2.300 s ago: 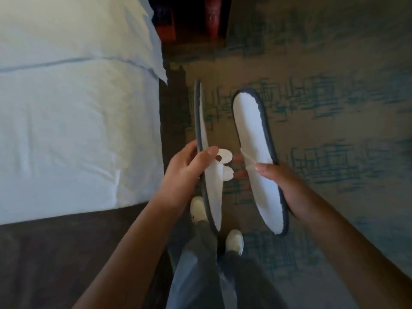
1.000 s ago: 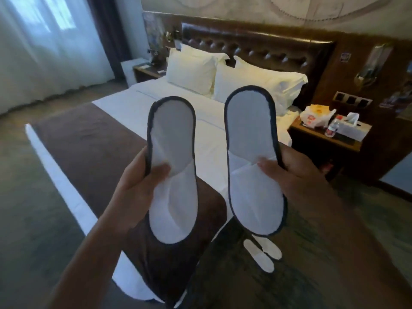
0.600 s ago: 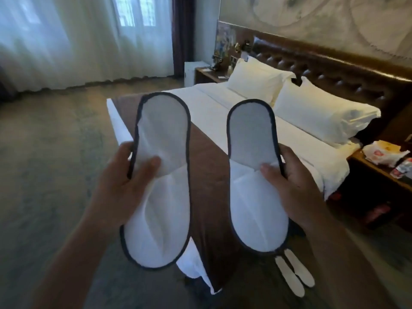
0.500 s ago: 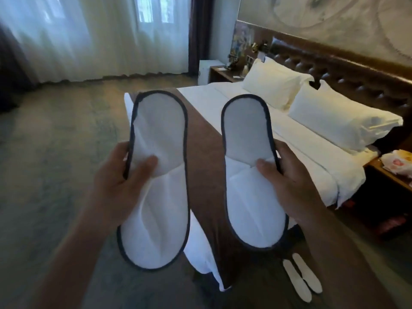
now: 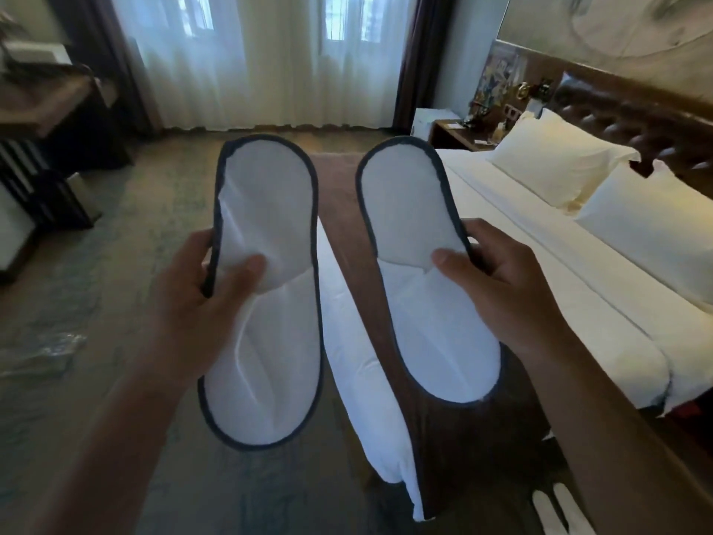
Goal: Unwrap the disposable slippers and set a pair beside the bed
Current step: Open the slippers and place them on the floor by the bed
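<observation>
I hold two white disposable slippers with dark edging up in front of me, heels up and toes down. My left hand (image 5: 200,299) grips the left slipper (image 5: 270,341) at its outer edge, thumb pressed on the insole. My right hand (image 5: 497,299) grips the right slipper (image 5: 428,330) the same way, thumb at the mouth of the toe cover. Behind them lies the bed (image 5: 521,233) with white sheets and a brown runner (image 5: 347,210). Another white pair of slippers (image 5: 555,511) lies on the carpet at the bed's near corner, partly behind my right forearm.
White pillows (image 5: 559,167) lean on a dark headboard (image 5: 636,117). A nightstand (image 5: 459,135) stands at the bed's far side. Sheer curtains (image 5: 250,59) cover the windows. Dark furniture (image 5: 50,140) stands at the left. Clear plastic wrapping (image 5: 42,353) lies on the carpet at left.
Earlier the slippers were held edge-on, low over the carpet beside the bed. They now face me, raised, and my view has swung left from the headboard toward the windows.
</observation>
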A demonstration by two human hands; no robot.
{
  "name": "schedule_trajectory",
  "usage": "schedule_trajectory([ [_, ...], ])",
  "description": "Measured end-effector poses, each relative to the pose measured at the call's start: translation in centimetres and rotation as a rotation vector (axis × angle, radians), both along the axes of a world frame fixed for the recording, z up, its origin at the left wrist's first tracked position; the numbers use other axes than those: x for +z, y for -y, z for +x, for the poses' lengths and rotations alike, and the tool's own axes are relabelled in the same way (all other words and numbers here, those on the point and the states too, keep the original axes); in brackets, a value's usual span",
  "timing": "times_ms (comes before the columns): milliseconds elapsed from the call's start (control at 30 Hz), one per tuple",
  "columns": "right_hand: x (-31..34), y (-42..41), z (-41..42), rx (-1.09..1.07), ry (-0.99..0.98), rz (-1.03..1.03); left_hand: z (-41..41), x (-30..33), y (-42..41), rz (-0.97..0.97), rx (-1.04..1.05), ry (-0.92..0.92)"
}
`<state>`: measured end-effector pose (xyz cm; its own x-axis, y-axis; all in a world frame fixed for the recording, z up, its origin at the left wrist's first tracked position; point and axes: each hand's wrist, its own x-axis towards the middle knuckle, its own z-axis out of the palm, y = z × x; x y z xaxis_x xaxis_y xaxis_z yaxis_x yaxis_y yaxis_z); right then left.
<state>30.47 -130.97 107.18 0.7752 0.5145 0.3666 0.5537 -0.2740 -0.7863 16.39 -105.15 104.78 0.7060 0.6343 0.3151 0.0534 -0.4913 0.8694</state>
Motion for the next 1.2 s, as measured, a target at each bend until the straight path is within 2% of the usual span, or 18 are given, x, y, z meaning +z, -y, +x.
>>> schedule_trajectory([
  [133, 0.8, -1.0, 2.9, 0.068, 0.054, 0.011, 0.8, 1.4, 0.0, 0.046, 0.060, 0.006],
  [333, 0.5, -3.8, 5.5, 0.160, 0.039, 0.112, 0.9, 2.5, 0.1, 0.068, 0.209, 0.132],
  [633, 2.5, -10.4, 8.4, 0.273, 0.009, 0.165, 0.8, 3.8, -3.6, 0.128, 0.361, 0.110],
  [833, 2.9, -17.2, 9.7, 0.305, -0.011, 0.208, 1.2, 3.2, -10.1, 0.095, 0.368, 0.148],
  [1200, 2.6, -33.2, 12.1, 0.230, 0.012, 0.117, 4.5, 3.3, -27.9, 0.042, 0.290, 0.155],
])
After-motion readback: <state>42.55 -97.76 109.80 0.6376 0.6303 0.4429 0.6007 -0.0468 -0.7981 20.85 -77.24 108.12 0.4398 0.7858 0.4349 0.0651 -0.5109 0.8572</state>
